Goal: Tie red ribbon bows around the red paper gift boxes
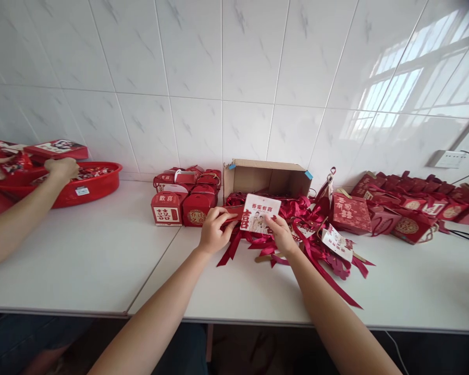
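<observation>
Near the middle of the table, my left hand (216,230) pinches a flat red piece (235,212), partly covered by its fingers. My right hand (282,234) grips a white card (260,212) with red characters and a picture of a couple, its thumb on the card's lower right. The card's left edge overlaps the red piece. Behind and around the hands lie dark red ribbons (320,260), spilling from the front of an open cardboard box (268,174) that lies against the wall. Another white card (338,242) rests among the ribbons at the right.
Several small red gift boxes (167,209) stand left of the cardboard box, and more (414,224) line the right side. At far left, another person's hands (62,169) are over a red basin (101,186) of small packets. A socket (447,159) is on the tiled wall.
</observation>
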The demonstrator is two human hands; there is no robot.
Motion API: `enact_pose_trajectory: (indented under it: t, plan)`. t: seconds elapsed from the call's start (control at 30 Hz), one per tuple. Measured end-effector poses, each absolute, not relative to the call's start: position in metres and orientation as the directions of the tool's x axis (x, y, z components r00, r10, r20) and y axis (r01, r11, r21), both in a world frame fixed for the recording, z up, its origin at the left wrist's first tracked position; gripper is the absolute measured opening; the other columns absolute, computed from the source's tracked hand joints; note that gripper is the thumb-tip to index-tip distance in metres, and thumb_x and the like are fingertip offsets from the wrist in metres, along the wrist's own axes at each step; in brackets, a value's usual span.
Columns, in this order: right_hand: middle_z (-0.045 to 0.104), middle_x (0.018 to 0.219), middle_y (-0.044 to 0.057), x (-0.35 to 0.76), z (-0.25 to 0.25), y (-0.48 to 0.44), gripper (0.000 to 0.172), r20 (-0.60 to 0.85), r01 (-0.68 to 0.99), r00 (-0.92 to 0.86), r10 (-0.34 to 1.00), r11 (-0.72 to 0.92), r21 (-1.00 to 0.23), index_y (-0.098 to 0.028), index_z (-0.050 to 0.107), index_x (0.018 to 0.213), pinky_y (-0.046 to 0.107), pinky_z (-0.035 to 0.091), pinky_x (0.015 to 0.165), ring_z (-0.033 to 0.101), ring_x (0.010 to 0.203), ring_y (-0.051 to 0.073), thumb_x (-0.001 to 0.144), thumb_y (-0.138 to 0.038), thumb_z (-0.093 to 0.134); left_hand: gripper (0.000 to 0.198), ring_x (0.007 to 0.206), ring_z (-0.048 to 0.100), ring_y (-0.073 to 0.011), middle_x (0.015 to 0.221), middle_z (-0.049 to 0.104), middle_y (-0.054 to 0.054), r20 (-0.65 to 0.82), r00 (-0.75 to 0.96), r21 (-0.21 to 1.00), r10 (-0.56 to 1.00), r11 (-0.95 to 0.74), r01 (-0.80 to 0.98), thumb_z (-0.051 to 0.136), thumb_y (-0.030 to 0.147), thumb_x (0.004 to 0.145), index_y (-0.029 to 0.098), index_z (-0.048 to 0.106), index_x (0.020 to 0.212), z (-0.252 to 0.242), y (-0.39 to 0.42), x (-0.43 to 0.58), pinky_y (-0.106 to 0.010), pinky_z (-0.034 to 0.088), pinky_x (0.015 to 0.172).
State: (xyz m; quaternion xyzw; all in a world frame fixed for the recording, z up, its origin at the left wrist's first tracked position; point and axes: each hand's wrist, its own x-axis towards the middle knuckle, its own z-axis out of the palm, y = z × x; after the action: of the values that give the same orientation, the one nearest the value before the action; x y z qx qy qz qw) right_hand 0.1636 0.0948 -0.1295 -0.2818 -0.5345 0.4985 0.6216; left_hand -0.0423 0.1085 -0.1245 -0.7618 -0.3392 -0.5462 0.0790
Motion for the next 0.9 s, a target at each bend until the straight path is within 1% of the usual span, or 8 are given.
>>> enact_pose_trajectory:
  t: [0.1,0.2,0.3,0.4,0.6,0.77,0.83,0.9]
  plan:
    - [0.057,0.126,0.004,0.162,-0.125,0.089,0.026,0.497,-0.024,-0.117,0.86,0.498,-0.867,-0.024,0.074,0.084,0.046,0.031,0.112,0.045,0.126,0.026,0.076,-0.048,0.069,0.011,0.088,0.058,-0.0212,0.09,0.058,-0.006,0.885,0.145,0.28,0.442,-0.756,0.591,0.057,0.017,0.083,0.02,0.066,0.087,-0.124,0.11,-0.042,-0.037,0.051,0.08]
    - [0.048,0.137,0.005,0.161,-0.122,0.089,0.024,0.574,0.203,-0.106,0.812,0.583,-0.786,-0.024,0.074,0.075,0.047,0.024,0.114,0.034,0.134,0.028,0.075,-0.048,0.069,0.013,0.089,0.06,-0.0211,0.092,0.06,-0.005,0.882,0.099,0.327,0.46,-0.752,0.572,0.055,0.013,0.079,0.019,0.062,0.088,-0.125,0.113,-0.042,-0.037,0.052,0.081]
    - [0.049,0.135,0.006,0.162,-0.124,0.093,0.025,0.579,0.269,-0.055,0.814,0.57,-0.776,-0.025,0.074,0.079,0.048,0.028,0.111,0.038,0.129,0.029,0.074,-0.049,0.07,0.019,0.088,0.062,-0.0198,0.093,0.062,-0.004,0.875,0.04,0.385,0.483,-0.743,0.548,0.059,0.016,0.08,0.02,0.057,0.098,-0.125,0.114,-0.043,-0.034,0.053,0.078]
    - [0.054,0.128,0.007,0.163,-0.128,0.099,0.027,0.556,0.306,-0.011,0.831,0.532,-0.789,-0.024,0.074,0.078,0.048,0.033,0.106,0.042,0.123,0.03,0.07,-0.051,0.072,0.022,0.092,0.063,-0.0197,0.098,0.063,-0.006,0.87,0.015,0.413,0.492,-0.747,0.522,0.058,0.023,0.085,0.021,0.053,0.106,-0.124,0.113,-0.044,-0.034,0.054,0.08]
    - [0.056,0.122,0.009,0.163,-0.138,0.107,0.027,0.615,0.421,-0.041,0.788,0.572,-0.705,-0.025,0.074,0.077,0.052,0.033,0.103,0.039,0.119,0.032,0.072,-0.051,0.071,0.026,0.115,0.057,-0.0218,0.12,0.062,-0.009,0.872,0.11,0.373,0.478,-0.792,0.483,0.045,0.025,0.094,0.022,0.059,0.116,-0.119,0.109,-0.043,-0.04,0.047,0.1]
    - [0.059,0.109,0.008,0.158,-0.143,0.107,0.025,0.644,0.476,-0.087,0.76,0.6,-0.643,-0.025,0.073,0.083,0.049,0.039,0.098,0.044,0.11,0.03,0.077,-0.048,0.067,0.036,0.125,0.05,-0.0205,0.133,0.056,-0.008,0.859,0.214,0.34,0.466,-0.83,0.441,0.037,0.024,0.098,0.025,0.05,0.132,-0.123,0.109,-0.043,-0.041,0.042,0.106]
    - [0.058,0.104,0.009,0.155,-0.144,0.106,0.026,0.648,0.513,-0.107,0.754,0.6,-0.614,-0.024,0.072,0.083,0.048,0.041,0.095,0.045,0.106,0.029,0.079,-0.049,0.065,0.038,0.127,0.048,-0.0214,0.135,0.054,-0.008,0.851,0.254,0.321,0.459,-0.838,0.441,0.039,0.026,0.098,0.025,0.045,0.135,-0.125,0.109,-0.042,-0.042,0.04,0.107]
    - [0.058,0.101,0.009,0.152,-0.144,0.105,0.027,0.653,0.546,-0.113,0.749,0.596,-0.589,-0.023,0.07,0.081,0.047,0.042,0.093,0.046,0.103,0.029,0.081,-0.05,0.063,0.037,0.125,0.048,-0.0226,0.132,0.055,-0.009,0.851,0.261,0.302,0.455,-0.832,0.465,0.045,0.029,0.096,0.025,0.047,0.132,-0.127,0.109,-0.041,-0.043,0.04,0.107]
